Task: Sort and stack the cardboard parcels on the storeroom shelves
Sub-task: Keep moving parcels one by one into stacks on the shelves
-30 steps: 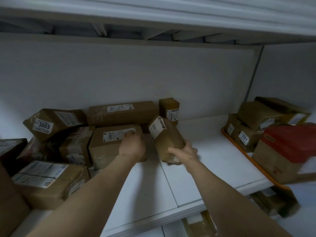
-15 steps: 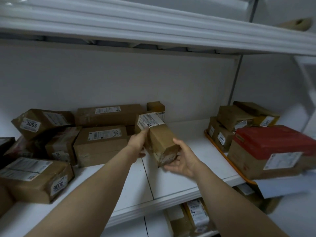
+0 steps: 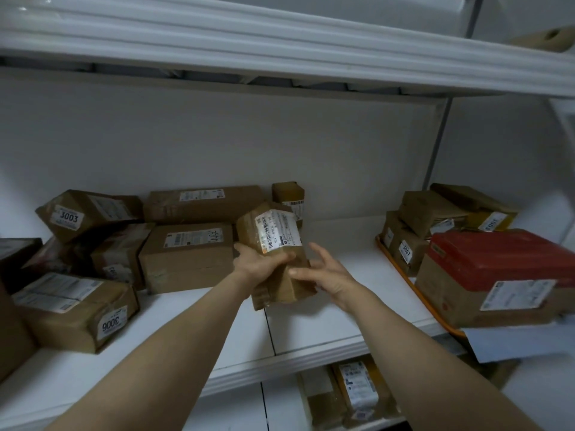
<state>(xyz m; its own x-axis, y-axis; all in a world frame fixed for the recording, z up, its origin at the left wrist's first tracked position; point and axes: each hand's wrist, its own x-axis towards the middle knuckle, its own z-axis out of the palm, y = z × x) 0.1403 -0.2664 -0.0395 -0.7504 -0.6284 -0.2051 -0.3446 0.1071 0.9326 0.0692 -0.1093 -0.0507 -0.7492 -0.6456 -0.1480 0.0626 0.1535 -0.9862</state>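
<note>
Left hand point(image 3: 255, 264) gripping tilted parcel point(image 3: 273, 253), right hand point(image 3: 326, 272) spread beside it, white shelf point(image 3: 336, 309)

The tilted parcel point(image 3: 93, 209) at the far left carries a white sticker with 3003 in bold black digits. The front parcel point(image 3: 71, 318) below it has 3006 on a side sticker, upside down from here. The small box point(image 3: 407, 253) at the right shows 3007 running down its sticker, the middle box point(image 3: 186, 259) has a handwritten number beside its barcode that looks like 4052, and the lifted parcel point(image 3: 273, 231) bears a barcode and a line starting 50, the rest too blurred to read.
</note>
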